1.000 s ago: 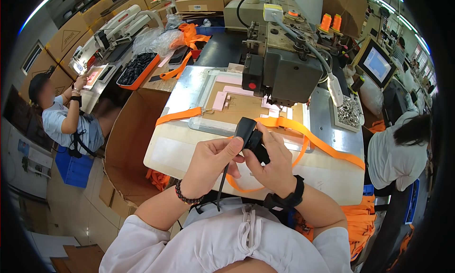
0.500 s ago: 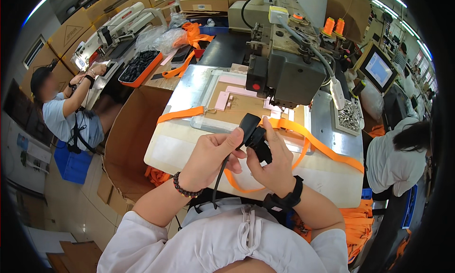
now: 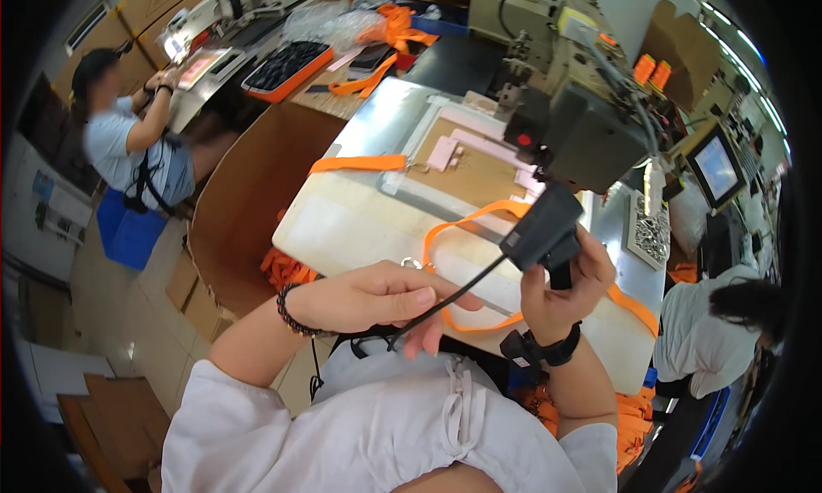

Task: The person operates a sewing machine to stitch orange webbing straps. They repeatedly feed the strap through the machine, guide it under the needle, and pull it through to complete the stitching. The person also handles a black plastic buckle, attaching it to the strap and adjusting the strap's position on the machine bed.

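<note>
My right hand [image 3: 569,292] grips a black box-shaped device [image 3: 548,223], raised above the front of the pale work table [image 3: 342,227]. A thin black cable [image 3: 462,289] runs from the device down toward my lap, crossing the fingers of my left hand [image 3: 385,300]. That hand is open, its fingers stretched out toward the device and apart from it. Behind both hands, an orange strap [image 3: 462,221] lies looped on the table, with a metal clasp [image 3: 411,263] near my left fingers. Another orange strap piece [image 3: 358,163] lies at the table's left edge.
A sewing machine head [image 3: 591,133] stands over a clamp plate with pink pieces [image 3: 443,153]. Metal hardware fills a tray [image 3: 648,232] at right. A large cardboard box [image 3: 248,176] is at left. One co-worker [image 3: 128,142] sits left, another [image 3: 706,330] right.
My left hand has let go of the black device and moved left and down. My right hand has carried the device to the right and turned it. The view has shifted.
</note>
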`<state>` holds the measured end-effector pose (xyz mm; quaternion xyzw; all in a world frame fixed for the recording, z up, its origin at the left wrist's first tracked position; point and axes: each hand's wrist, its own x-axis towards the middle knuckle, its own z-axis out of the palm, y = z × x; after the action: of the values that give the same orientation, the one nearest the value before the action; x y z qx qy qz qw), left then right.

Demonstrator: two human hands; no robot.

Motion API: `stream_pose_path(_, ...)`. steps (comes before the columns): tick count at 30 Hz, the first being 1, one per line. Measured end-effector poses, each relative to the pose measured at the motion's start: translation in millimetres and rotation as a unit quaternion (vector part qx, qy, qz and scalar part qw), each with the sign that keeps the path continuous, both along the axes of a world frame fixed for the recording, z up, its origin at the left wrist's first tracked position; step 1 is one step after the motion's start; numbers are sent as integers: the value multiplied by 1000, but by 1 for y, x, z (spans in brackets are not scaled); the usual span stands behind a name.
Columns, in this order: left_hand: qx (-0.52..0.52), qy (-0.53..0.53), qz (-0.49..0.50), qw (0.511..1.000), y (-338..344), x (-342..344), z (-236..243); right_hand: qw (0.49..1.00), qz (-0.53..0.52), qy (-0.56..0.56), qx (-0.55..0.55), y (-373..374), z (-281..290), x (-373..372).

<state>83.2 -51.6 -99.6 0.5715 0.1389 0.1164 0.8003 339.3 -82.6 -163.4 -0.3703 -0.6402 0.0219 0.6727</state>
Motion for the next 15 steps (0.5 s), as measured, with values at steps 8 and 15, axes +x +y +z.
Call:
stream_pose_path(8, -106, -75, -3, 992, -14, 8, 10, 981, 50, -177, 68, -10, 15, -21)
stream_pose_path(15, 342, -86, 331, 875, -28, -1, 33, 952, 206, 108, -200, -45, 50, -37)
